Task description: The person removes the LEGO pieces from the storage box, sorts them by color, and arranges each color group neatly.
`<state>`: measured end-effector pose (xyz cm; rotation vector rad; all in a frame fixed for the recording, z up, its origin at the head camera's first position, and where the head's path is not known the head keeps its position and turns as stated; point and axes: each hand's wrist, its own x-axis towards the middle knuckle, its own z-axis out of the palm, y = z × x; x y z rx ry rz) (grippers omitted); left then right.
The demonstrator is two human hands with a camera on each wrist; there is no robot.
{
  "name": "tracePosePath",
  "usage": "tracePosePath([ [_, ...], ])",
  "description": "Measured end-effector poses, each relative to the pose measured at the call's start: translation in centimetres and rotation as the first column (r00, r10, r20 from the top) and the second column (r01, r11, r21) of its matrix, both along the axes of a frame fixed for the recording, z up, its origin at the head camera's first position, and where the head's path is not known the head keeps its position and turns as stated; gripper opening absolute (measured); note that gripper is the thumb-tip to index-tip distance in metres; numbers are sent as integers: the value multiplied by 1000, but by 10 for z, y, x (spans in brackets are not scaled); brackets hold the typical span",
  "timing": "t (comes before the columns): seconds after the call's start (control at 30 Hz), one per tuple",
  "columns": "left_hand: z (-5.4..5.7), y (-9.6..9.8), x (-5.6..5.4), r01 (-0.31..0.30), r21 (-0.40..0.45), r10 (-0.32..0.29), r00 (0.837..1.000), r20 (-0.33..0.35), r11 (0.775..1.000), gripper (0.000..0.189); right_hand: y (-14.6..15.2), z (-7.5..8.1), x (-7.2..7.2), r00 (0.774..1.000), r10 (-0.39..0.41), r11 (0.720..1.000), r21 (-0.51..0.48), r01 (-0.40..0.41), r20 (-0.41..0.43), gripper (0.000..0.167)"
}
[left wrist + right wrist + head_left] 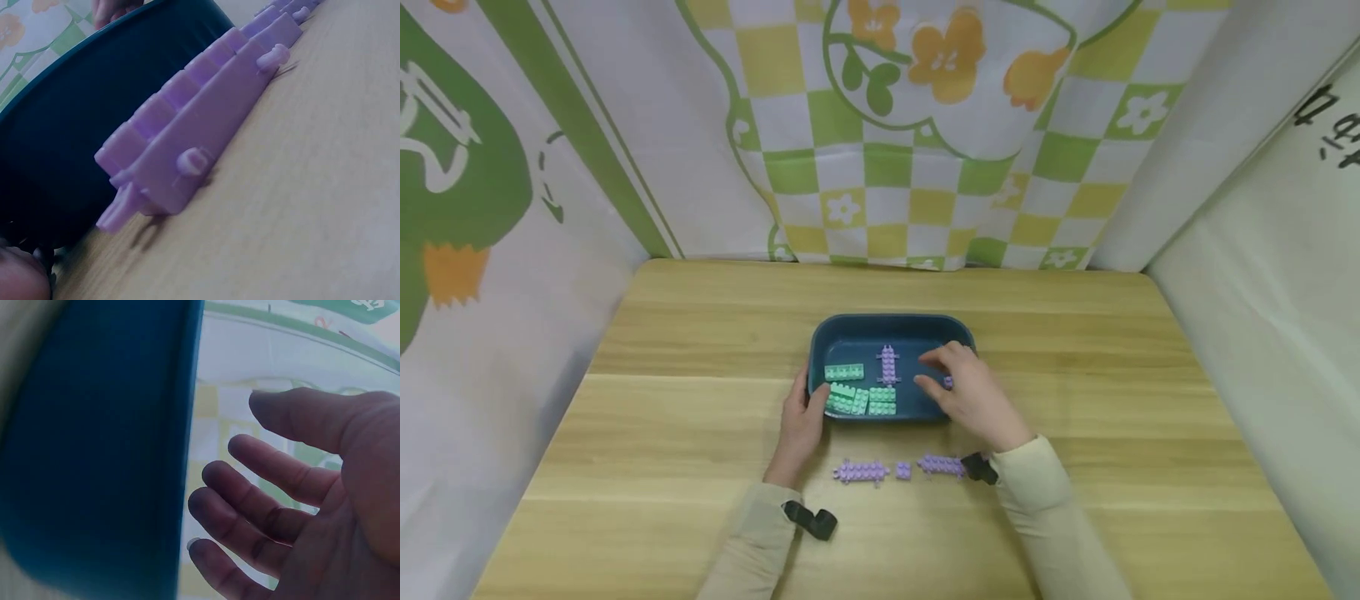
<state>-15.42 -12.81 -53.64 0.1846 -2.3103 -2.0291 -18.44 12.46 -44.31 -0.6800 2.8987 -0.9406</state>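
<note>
Fingers (269, 465) of the right hand (973, 398) are spread and relaxed, thumb apart, holding nothing above the right part of the dark blue tray (850, 328). The left hand (802, 425) grips the tray's left wall, its thumb at the rim. Inside, green blocks (882, 402) crowd the front left corner, with one separate green block (844, 372) just behind them. A purple strip (888, 365) lies near the middle, pointing away from the person. By the right hand is a small purple block (948, 382), partly hidden, so I cannot tell whether the hand touches it. On the wooden table (685, 417), before the tray, a square purple block (903, 471) sits between a knobbed purple strip (861, 472) and another purple strip (942, 465) near the right sleeve (1037, 479).
</note>
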Motion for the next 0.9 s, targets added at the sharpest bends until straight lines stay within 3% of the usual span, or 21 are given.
tracePosePath([
  [0.2,32,6,14,15,-20,-15,1000,18,1000,54,-20,-12,-5,999,3,1000,4,-3,35,32],
  [0.23,32,6,14,14,-18,-14,1000,15,1000,53,-23,-13,-6,999,7,1000,14,-7,42,33],
  [0.33,25,4,11,10,-8,-10,1000,21,1000,54,-31,-18,-8,997,27,998,55,-31,67,35],
  [0.57,-4,1,1,-14,2,13,1000,23,1000,54,-38,-27,-12,989,66,990,119,-82,131,37],
  [0.7,-7,2,0,-16,-1,16,1000,8,1000,55,-37,-30,-14,983,68,987,135,-91,171,37],
  [0.9,-6,2,0,-24,0,24,1000,3,1000,55,-34,-31,-18,986,50,984,163,-77,160,34],
])
